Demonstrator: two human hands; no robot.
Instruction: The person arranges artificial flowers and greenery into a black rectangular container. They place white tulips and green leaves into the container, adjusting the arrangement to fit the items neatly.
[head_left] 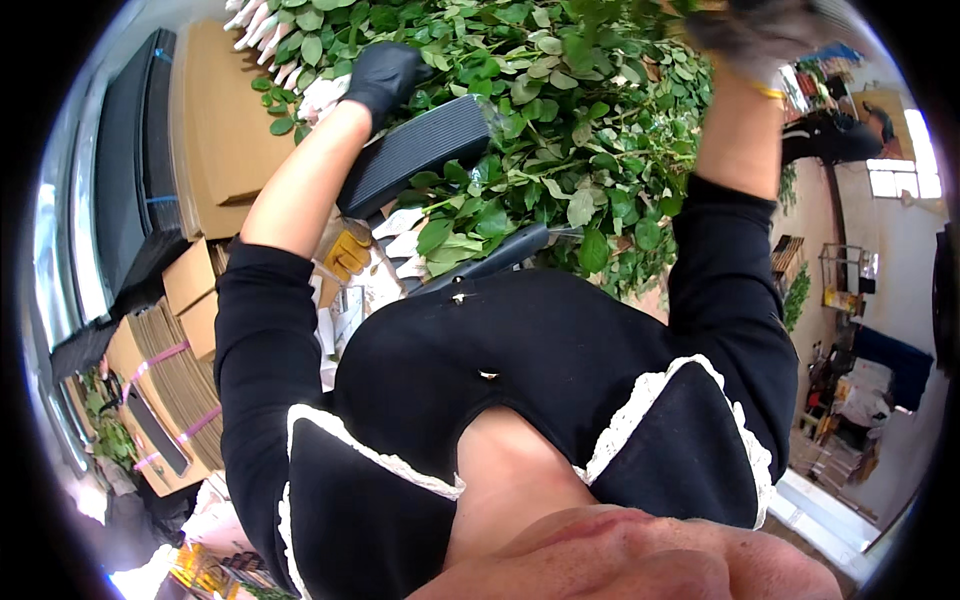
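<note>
My left hand (385, 82), in a black glove, is closed at the left side of a heap of leafy green stems (540, 110). What its fingers hold, if anything, is hidden. Just below it, a dark ribbed block-like piece (418, 152) slants across the leaves. White-pink wrapped tips (265, 30) poke out at the upper left. My right hand (770, 32), in a greyish glove, is raised at the top right beside the foliage. Motion blur smears its fingers, and I cannot tell what they hold.
Close to my body lies a dark bar (500, 258), with a yellow-and-white work glove (347, 250) left of it. Flat cardboard (220, 110) and strapped cardboard stacks (165, 370) stand on the left. A cluttered shelf (845, 275) is far right.
</note>
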